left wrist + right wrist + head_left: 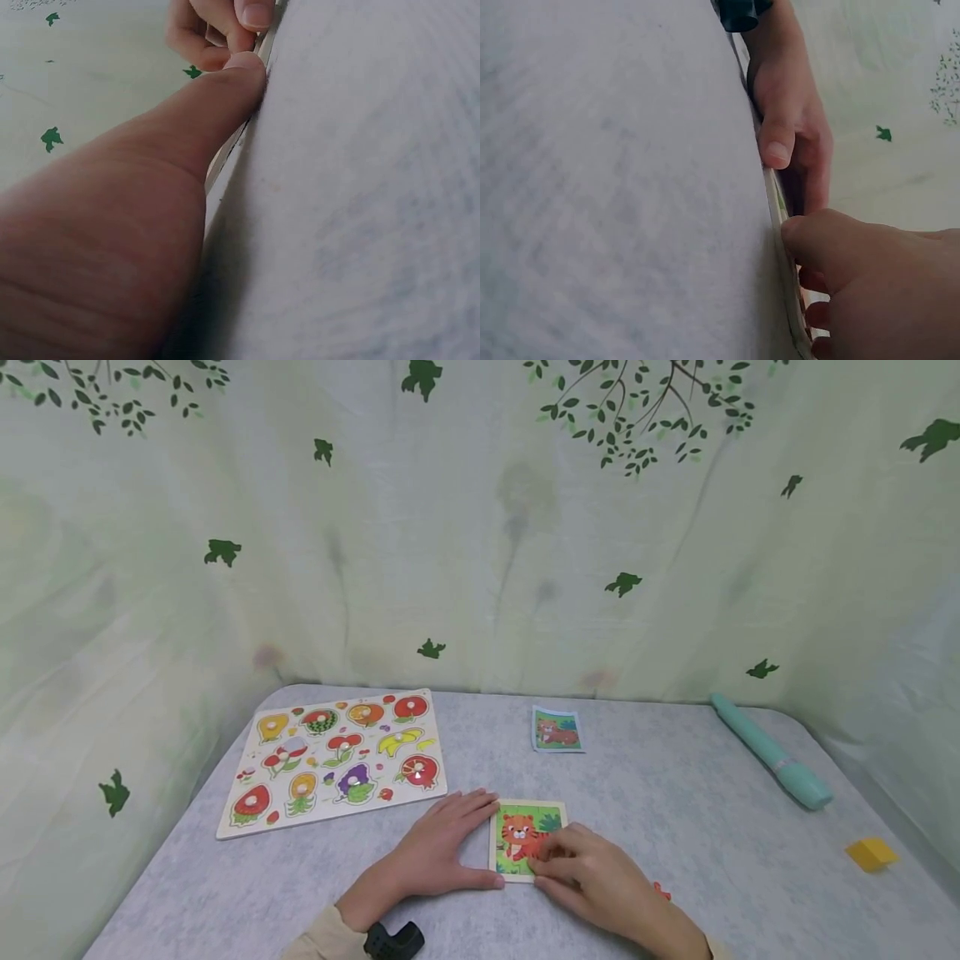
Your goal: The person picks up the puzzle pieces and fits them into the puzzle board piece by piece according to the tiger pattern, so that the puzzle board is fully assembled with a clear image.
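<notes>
A small tiger jigsaw puzzle (521, 835) in a pale wooden frame lies flat on the table, near the middle of the head view. Along its left side rests my left hand (442, 847), fingers extended to the upper left corner and thumb at the lower left. My right hand (592, 877) bends over the lower right part, its curled fingers and thumb gripping there. In the right wrist view the thumb (810, 232) is at the frame's edge and the other fingers curl over the face. Any piece beneath those fingertips is hidden. A small red piece (662, 890) shows beside the right forearm.
A large fruit peg board (337, 760) lies at the back left. Behind the puzzle is a small picture card (557, 730). On the right are a teal tube-shaped object (768, 752) and a yellow block (872, 854). A leaf-print curtain (465, 527) surrounds the table.
</notes>
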A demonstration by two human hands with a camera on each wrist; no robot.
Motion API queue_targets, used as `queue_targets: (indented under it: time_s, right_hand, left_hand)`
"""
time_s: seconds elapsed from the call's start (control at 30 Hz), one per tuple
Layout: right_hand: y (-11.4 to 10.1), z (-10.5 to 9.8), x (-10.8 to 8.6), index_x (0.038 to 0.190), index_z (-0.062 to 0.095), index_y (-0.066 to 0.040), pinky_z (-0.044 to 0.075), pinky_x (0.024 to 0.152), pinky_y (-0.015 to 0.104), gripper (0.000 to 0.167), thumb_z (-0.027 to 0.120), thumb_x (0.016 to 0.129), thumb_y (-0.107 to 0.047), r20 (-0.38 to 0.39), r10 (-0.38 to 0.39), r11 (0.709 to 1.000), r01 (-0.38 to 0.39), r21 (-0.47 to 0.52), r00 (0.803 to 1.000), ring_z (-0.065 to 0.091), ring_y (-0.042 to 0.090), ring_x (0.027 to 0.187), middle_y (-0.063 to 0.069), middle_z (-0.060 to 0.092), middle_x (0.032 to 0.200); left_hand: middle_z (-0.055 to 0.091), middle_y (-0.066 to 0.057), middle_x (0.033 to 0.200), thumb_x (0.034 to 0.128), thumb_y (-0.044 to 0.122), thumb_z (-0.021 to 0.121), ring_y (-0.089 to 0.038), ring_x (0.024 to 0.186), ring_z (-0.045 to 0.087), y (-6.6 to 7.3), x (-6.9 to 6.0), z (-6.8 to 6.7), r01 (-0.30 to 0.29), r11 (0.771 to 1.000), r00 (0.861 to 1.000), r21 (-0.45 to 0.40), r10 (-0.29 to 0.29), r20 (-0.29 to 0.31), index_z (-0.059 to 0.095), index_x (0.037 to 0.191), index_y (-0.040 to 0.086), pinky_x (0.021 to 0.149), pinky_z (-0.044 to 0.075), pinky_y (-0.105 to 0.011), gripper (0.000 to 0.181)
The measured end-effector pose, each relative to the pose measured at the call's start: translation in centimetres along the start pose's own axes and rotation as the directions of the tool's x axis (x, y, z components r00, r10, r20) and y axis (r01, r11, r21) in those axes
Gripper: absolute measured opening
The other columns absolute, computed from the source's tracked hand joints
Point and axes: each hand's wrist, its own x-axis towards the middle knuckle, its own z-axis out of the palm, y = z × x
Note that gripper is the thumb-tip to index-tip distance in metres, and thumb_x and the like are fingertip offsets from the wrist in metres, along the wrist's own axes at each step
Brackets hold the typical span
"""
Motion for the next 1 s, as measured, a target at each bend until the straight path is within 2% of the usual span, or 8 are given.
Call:
queue_targets:
  time_s: [0.27,0.5,0.67,0.87,1.0]
  right_hand:
    - [0.47,0.00,0.02,0.108,0.083,-0.027,0.046,0.075,0.006,0.017,0.080,0.092,-0.031,-0.044,-0.131,0.991,0.130,-0.025,0.990,0.054,-0.002,0.090,-0.018,0.064,0.106]
    - [0.97,0.28,-0.05,0.107,0.082,-0.028,0.050,0.079,0.009,0.016,0.081,0.091,-0.024,-0.095,-0.198,0.980,0.200,0.013,0.976,0.058,0.001,0.092,-0.017,0.067,0.110]
    - [0.82,0.03,-0.06,0.108,0.082,-0.029,0.050,0.080,0.011,0.017,0.081,0.091,-0.025,-0.059,-0.185,0.983,0.186,0.010,0.981,0.058,0.001,0.093,-0.018,0.067,0.112]
    - [0.25,-0.36,0.17,0.107,0.082,-0.029,0.050,0.079,0.013,0.015,0.079,0.093,-0.027,0.009,-0.167,0.984,0.167,-0.056,0.986,0.056,0.001,0.094,-0.019,0.065,0.110]
    - [0.07,-0.21,0.16,0.105,0.081,-0.029,0.049,0.079,0.010,0.012,0.077,0.094,-0.025,0.008,-0.128,0.992,0.128,-0.015,0.992,0.057,-0.001,0.096,-0.020,0.066,0.109]
  left_hand:
    - [0.040,0.006,0.164,0.0808,0.075,0.071,-0.018,0.156,0.028,-0.11,0.01,0.02,-0.003,1.000,1.000,0.001,0.003,-0.004,0.044,0.158,0.021,0.128,0.021,-0.053,0.098]
    - [0.039,0.008,0.165,0.0813,0.076,0.069,-0.017,0.157,0.027,-0.15,0.02,0.14,-0.001,1.000,1.000,0.009,0.001,-0.001,0.043,0.158,0.022,0.129,0.020,-0.052,0.098]
    - [0.039,0.007,0.165,0.0818,0.074,0.070,-0.018,0.157,0.027,-0.06,0.02,0.16,-0.007,1.000,1.000,0.002,0.007,0.002,0.044,0.158,0.021,0.129,0.019,-0.053,0.097]
    - [0.039,0.006,0.164,0.0818,0.074,0.071,-0.019,0.157,0.027,-0.04,-0.02,0.08,-0.007,1.000,1.000,0.006,0.007,-0.005,0.044,0.158,0.020,0.128,0.020,-0.053,0.097]
    - [0.038,0.008,0.165,0.0816,0.075,0.070,-0.017,0.157,0.026,0.03,-0.07,0.07,0.002,1.000,1.000,0.006,-0.002,0.000,0.043,0.158,0.021,0.129,0.019,-0.052,0.097]
